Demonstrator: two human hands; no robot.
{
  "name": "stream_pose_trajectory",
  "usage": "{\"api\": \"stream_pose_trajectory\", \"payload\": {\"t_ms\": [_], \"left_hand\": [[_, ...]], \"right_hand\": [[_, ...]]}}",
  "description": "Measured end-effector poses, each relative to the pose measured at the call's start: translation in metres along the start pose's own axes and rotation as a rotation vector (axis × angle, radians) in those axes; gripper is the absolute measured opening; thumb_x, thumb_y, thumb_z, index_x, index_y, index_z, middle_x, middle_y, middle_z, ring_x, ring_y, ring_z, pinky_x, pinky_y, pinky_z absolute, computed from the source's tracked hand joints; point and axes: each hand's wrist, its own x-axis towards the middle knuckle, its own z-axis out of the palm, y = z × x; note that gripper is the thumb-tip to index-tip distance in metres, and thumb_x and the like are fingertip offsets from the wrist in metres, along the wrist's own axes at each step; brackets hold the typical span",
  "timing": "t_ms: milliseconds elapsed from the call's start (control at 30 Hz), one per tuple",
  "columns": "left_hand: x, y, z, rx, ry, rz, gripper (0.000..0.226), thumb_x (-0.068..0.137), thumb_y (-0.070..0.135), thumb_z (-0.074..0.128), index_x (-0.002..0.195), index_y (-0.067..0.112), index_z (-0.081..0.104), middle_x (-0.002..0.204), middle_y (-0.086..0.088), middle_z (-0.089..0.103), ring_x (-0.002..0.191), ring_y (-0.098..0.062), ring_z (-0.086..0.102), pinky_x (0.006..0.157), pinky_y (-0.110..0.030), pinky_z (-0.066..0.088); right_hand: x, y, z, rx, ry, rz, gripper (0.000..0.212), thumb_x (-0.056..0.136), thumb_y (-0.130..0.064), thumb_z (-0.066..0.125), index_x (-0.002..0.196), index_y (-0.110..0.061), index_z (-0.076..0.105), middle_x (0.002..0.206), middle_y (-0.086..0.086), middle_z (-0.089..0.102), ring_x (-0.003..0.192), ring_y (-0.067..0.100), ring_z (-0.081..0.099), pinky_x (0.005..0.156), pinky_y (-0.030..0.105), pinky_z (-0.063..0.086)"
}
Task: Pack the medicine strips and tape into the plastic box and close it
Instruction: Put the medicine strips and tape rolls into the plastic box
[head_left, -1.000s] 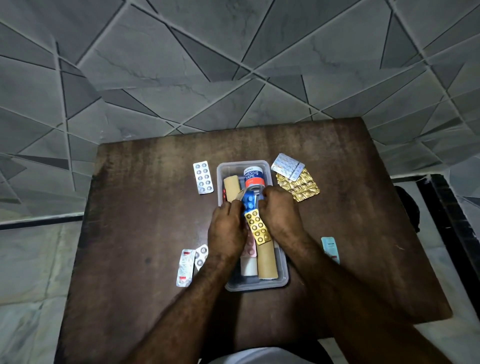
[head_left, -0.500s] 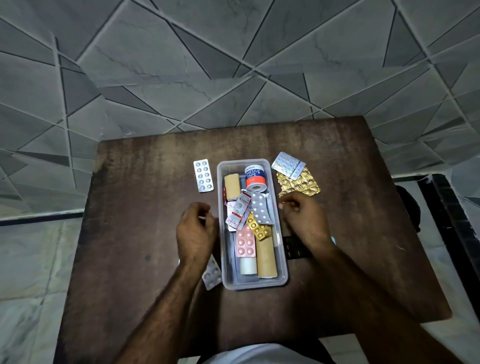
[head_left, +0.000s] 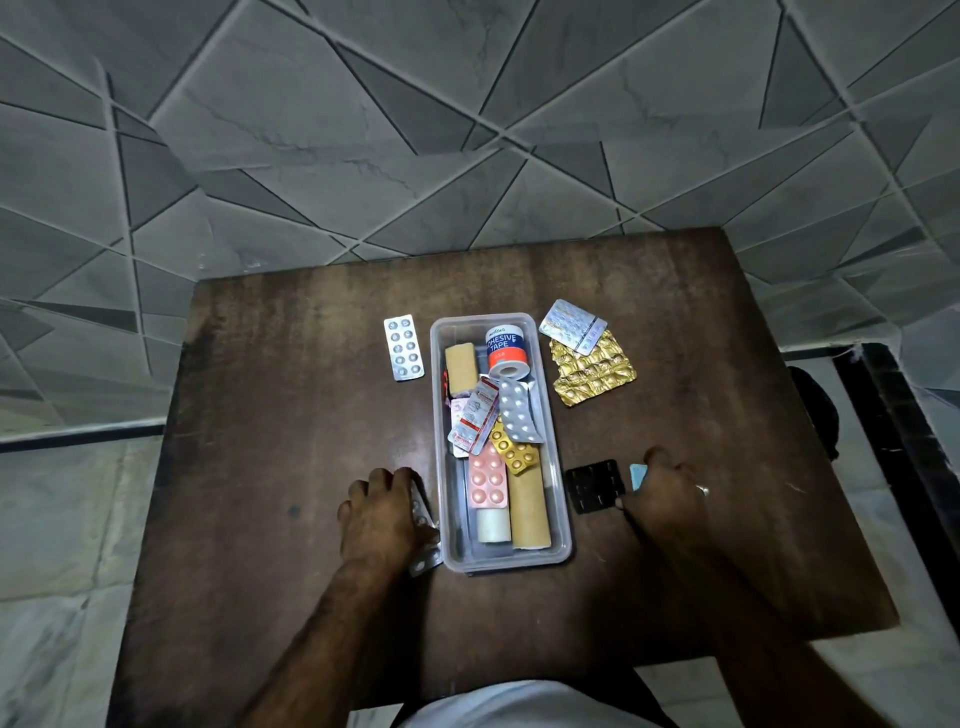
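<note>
A clear plastic box (head_left: 551, 431) stands open in the middle of the brown table (head_left: 291, 415). Inside lie an adhesive tape roll (head_left: 508, 349), a tan roll (head_left: 461, 368), a long tan tube (head_left: 529, 514), a pink strip (head_left: 487, 480) and several other strips. My left hand (head_left: 379, 514) curls over silver strips (head_left: 423, 519) on the table, touching the box's left wall. My right hand (head_left: 667, 493) rests right of the box over a teal strip (head_left: 638, 475), one fingertip on a black strip (head_left: 594, 486).
A silver strip (head_left: 403, 347) lies left of the box's far end. At the far right another silver strip (head_left: 572, 326) overlaps a crumpled gold strip (head_left: 595, 374). Grey tiled floor surrounds the table; its near edge is at my body.
Both hands left the box, where they had set strips down. The left dropped onto the silver strips beside it; the right moved back and right onto the teal and black strips.
</note>
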Motion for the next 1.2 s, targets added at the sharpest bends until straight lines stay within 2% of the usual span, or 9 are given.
{"api": "stream_pose_trajectory", "payload": {"t_ms": [200,400,500,567,700,867,1000,1100,1200], "left_hand": [[0.010,-0.006,-0.008,-0.196,-0.003,-0.009,0.036,0.078,0.027,0.069,0.114,0.031,0.063,0.112,-0.005,0.059,0.106,-0.029,0.058,0.088,-0.038,0.046],[0.022,-0.021,-0.013,-0.373,-0.005,-0.024,0.025,0.071,0.023,0.065,0.086,0.042,0.066,0.097,0.012,0.072,0.091,-0.011,0.068,0.083,-0.038,0.054],[0.027,-0.019,-0.025,-0.514,0.008,-0.012,0.022,0.080,0.008,0.066,0.083,0.030,0.069,0.093,0.012,0.075,0.082,-0.006,0.068,0.068,-0.012,0.050],[0.032,-0.019,-0.032,-0.641,0.001,-0.026,0.023,0.082,-0.002,0.061,0.084,0.020,0.069,0.091,0.009,0.076,0.080,-0.006,0.069,0.059,-0.005,0.046],[0.035,-0.024,-0.046,-0.790,0.010,-0.065,0.021,0.086,-0.003,0.061,0.090,0.017,0.066,0.091,0.002,0.076,0.089,-0.017,0.071,0.076,-0.031,0.057],[0.035,-0.027,-0.074,-0.812,0.144,-0.050,0.020,0.089,0.002,0.062,0.102,0.014,0.070,0.099,-0.002,0.070,0.092,-0.016,0.063,0.081,-0.025,0.045],[0.030,-0.027,-0.098,-0.900,0.288,-0.013,0.025,0.087,0.001,0.063,0.091,0.025,0.071,0.093,0.005,0.072,0.083,-0.005,0.065,0.081,-0.024,0.048],[0.024,-0.013,-0.105,-1.040,0.253,0.032,0.029,0.085,-0.003,0.064,0.087,0.026,0.068,0.084,0.008,0.070,0.065,0.008,0.063,0.067,-0.013,0.051],[0.022,0.012,-0.091,-1.037,0.104,0.072,0.032,0.083,-0.008,0.065,0.081,0.024,0.067,0.077,0.003,0.069,0.064,0.004,0.063,0.065,-0.011,0.052]], "right_hand": [[0.002,0.004,-0.002,0.174,0.049,-0.010,0.055,0.063,-0.015,0.081,0.109,-0.012,0.051,0.108,0.017,0.062,0.102,0.033,0.058,0.091,0.041,0.045],[0.007,0.007,-0.008,0.388,0.028,0.090,0.040,0.075,-0.007,0.075,0.108,-0.013,0.053,0.111,0.016,0.064,0.096,0.031,0.065,0.081,0.047,0.057],[0.007,0.002,-0.021,0.532,0.027,0.134,0.029,0.080,-0.008,0.071,0.107,-0.012,0.058,0.107,0.015,0.065,0.087,0.026,0.066,0.074,0.044,0.059],[0.005,-0.006,-0.032,0.583,0.041,0.123,0.030,0.084,-0.009,0.067,0.112,-0.010,0.060,0.105,0.011,0.065,0.082,0.021,0.065,0.074,0.041,0.058],[-0.007,-0.031,-0.053,0.716,0.044,-0.007,0.025,0.085,-0.007,0.067,0.109,-0.006,0.063,0.094,0.007,0.067,0.073,0.018,0.066,0.064,0.032,0.056],[-0.022,-0.066,-0.056,0.812,-0.078,-0.124,0.020,0.080,-0.009,0.072,0.099,-0.015,0.066,0.093,0.007,0.073,0.080,0.021,0.072,0.074,0.043,0.060],[-0.030,-0.081,-0.043,0.814,-0.153,-0.176,0.016,0.078,-0.009,0.074,0.091,-0.016,0.067,0.091,0.008,0.074,0.078,0.022,0.073,0.072,0.043,0.061],[-0.036,-0.087,-0.030,0.788,-0.203,-0.174,0.022,0.078,-0.009,0.074,0.098,-0.012,0.068,0.090,0.008,0.073,0.077,0.020,0.073,0.072,0.042,0.061],[-0.041,-0.088,-0.021,0.726,-0.231,-0.178,0.022,0.078,-0.009,0.073,0.099,-0.011,0.067,0.091,0.007,0.073,0.079,0.020,0.073,0.071,0.042,0.061]]}}
